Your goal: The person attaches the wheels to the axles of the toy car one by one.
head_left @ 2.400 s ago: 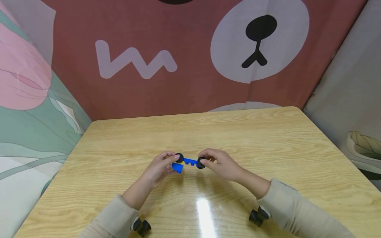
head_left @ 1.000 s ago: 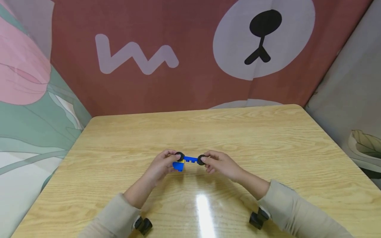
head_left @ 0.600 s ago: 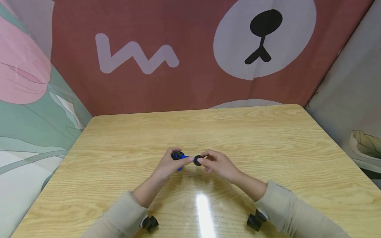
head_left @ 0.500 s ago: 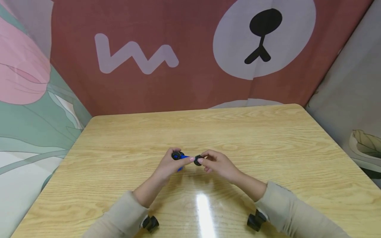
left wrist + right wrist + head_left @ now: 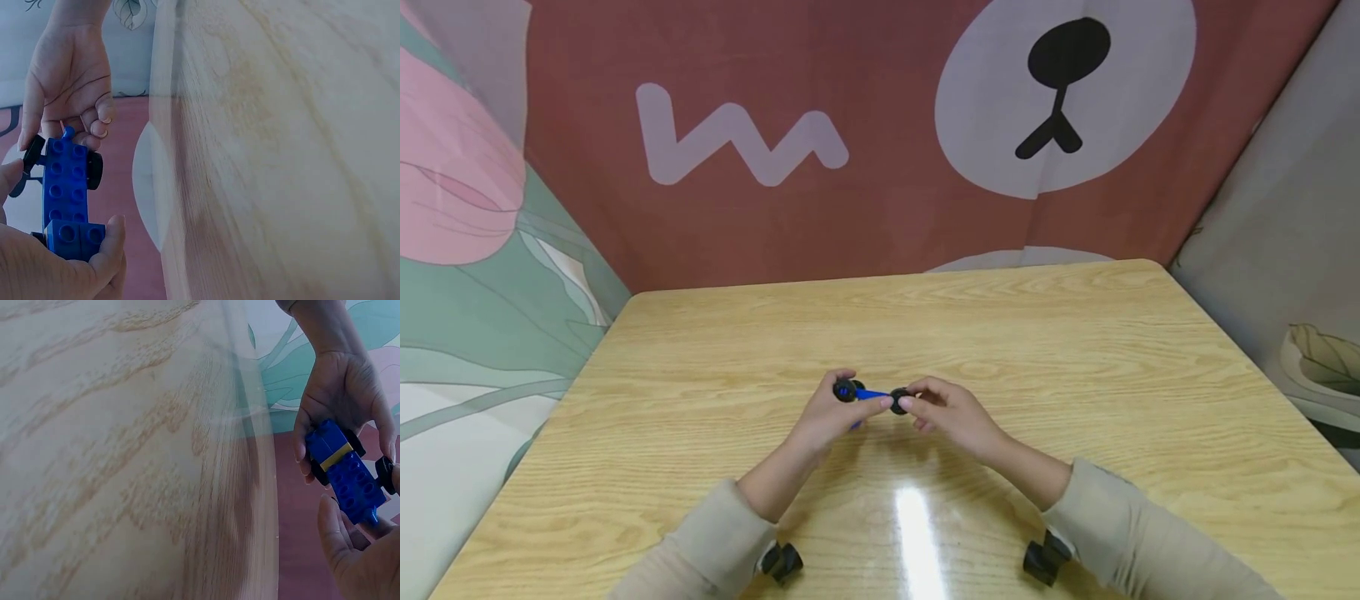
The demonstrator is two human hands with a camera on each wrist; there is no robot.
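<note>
Above the table, both hands share a blue toy-brick car base (image 5: 871,395) with black wheels. My left hand (image 5: 829,418) grips its left end, around a stacked blue brick (image 5: 75,240) with a yellow layer (image 5: 336,455) beneath. The left thumb stretches along the base to a black wheel (image 5: 899,401) at the right end. My right hand (image 5: 958,418) pinches that same wheel between thumb and fingers. In the left wrist view this wheel tilts beside its axle pin; whether it is fully seated I cannot tell. A small blue hitch (image 5: 68,132) juts from that end.
The wood-grain table (image 5: 1037,333) lies below the hands, with a glare streak (image 5: 917,533) near its front. Behind it hangs a reddish-brown curtain (image 5: 865,233) with a bear face. Wrist cameras (image 5: 782,563) hang under both sleeves.
The car base has turned, bringing another left-end wheel into view. My left thumb has shifted from the left wheel to the right-end wheel. Right fingers still pinch the right end.
</note>
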